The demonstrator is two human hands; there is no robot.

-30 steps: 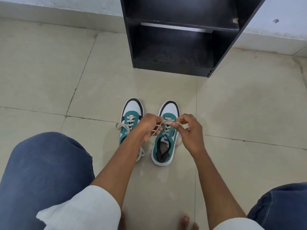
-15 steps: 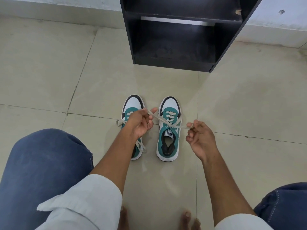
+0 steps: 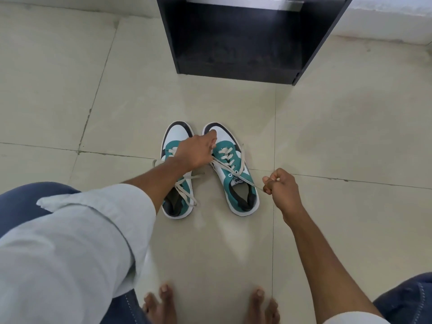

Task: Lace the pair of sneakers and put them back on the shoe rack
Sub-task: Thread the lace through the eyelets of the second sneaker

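Note:
Two teal, white and black sneakers stand side by side on the floor, toes pointing away from me. The left sneaker (image 3: 178,183) has loose lace ends trailing over its side. The right sneaker (image 3: 233,174) is laced, and its cream lace (image 3: 247,182) runs taut between my hands. My left hand (image 3: 196,153) hovers over the sneakers' toes, pinching one lace end. Off the shoe's right side, my right hand (image 3: 280,185) is closed on the other end. The black shoe rack (image 3: 245,36) stands beyond the sneakers, and its bottom shelf holds nothing.
Beige floor tiles (image 3: 339,127) surround the shoes. My bare feet (image 3: 210,305) rest on the floor below them, and my knees in blue jeans (image 3: 23,202) sit at both lower corners. A pale wall base (image 3: 385,19) runs behind the rack.
My hands have drawn apart from the knot area: the left moved up toward the toes, the right moved out and down to the right, pulling the lace ends taut.

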